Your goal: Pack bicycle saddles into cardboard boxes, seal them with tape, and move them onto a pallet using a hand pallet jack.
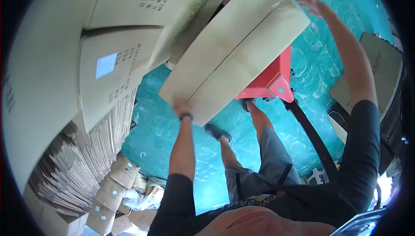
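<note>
1. Far left, we've got big stacked cartons (43, 84) towering, one wearing a pale label (106, 65).
2. Just below, flattened cardboard sheets (82, 162) stand packed on edge.
3. Here's our left hand (180, 107), blurred, at the near-left end of the long carton (233, 50); how its fingers grip, we can't tell!
4. That carton slants across our upper middle, sealed seam running lengthwise, partly covering the red pallet jack (272, 79).
5. And out right, our right hand (308, 1) hangs just beside the carton's far corner, fingers spread wide!
</note>
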